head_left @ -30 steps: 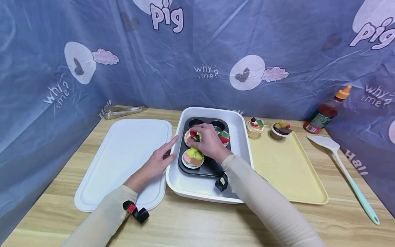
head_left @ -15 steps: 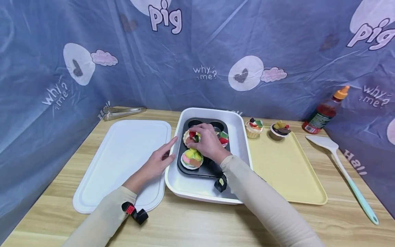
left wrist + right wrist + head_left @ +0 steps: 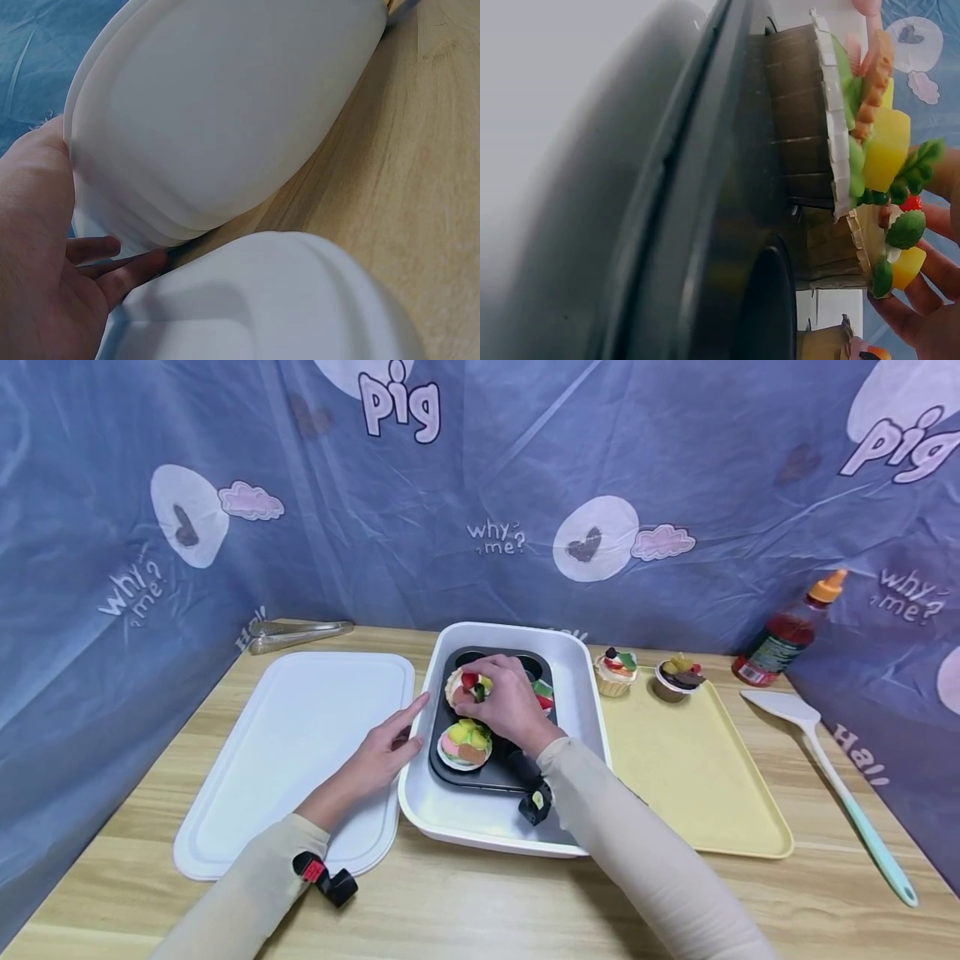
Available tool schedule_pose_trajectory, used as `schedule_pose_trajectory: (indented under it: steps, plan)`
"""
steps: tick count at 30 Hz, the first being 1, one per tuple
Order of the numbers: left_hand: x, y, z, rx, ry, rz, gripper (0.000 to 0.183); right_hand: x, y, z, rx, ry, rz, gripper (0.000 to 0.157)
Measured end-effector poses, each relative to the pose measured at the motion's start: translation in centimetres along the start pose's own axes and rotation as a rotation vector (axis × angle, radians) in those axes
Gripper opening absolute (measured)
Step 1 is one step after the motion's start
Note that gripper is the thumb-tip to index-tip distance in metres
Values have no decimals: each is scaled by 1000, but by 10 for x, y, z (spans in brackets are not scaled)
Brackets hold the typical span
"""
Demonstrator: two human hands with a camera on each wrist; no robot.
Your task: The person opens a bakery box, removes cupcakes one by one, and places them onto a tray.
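In the head view a dark muffin pan (image 3: 450,781) lies inside a white deep tray (image 3: 427,818). My right hand (image 3: 512,700) grips a toy cupcake (image 3: 457,687) with red topping, at the pan's middle left. Its fingers also curl about that cupcake (image 3: 832,251) in the right wrist view. Nearer stands another toy cupcake (image 3: 465,745) with yellow, pink and brown topping. A third with red and green topping (image 3: 544,696) is partly hidden by the right hand. My left hand (image 3: 378,753) touches the deep tray's left rim with its fingers extended.
A flat white tray (image 3: 300,752) lies left, with metal tongs (image 3: 296,633) behind. At right, a yellow tray (image 3: 690,777) has two cupcakes at its back, one pale (image 3: 616,677) and one brown (image 3: 673,685). A sauce bottle (image 3: 787,635) and spatula (image 3: 832,760) lie beyond.
My right hand has shifted slightly toward the back of the pan, and its thumb stands a little farther from the yellow-topped cupcake. The left hand stays on the rim.
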State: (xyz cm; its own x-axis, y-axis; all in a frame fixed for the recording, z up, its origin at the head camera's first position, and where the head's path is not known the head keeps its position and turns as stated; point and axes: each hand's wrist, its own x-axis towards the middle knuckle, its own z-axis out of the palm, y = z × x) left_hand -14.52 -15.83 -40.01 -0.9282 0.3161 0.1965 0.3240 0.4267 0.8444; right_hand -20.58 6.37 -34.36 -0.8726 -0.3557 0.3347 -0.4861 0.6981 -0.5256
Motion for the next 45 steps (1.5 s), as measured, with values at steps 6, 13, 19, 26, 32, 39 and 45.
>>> schedule_pose_trajectory:
  steps: [6, 13, 19, 26, 32, 39, 45]
  plan:
    - [0, -1, 0, 0, 10, 11, 62, 2, 2, -2, 32, 34, 8, 54]
    - [0, 1, 0, -7, 6, 12, 61, 3, 5, -9, 101, 100, -3, 52]
    - [-1, 0, 0, 3, 4, -4, 61, 2, 6, -20, 207, 123, 46, 50]
    - [-2, 0, 0, 4, 8, -25, 62, 1, 7, -33, 234, 135, 87, 54]
    - [-1, 2, 0, 1, -2, -36, 63, -1, 7, -46, 225, 108, 93, 55]
    - [0, 3, 0, 1, 3, -39, 63, -5, 6, -59, 233, 89, 115, 57]
    - [0, 0, 0, 6, 15, -27, 62, -13, 7, -68, 241, 68, 140, 56]
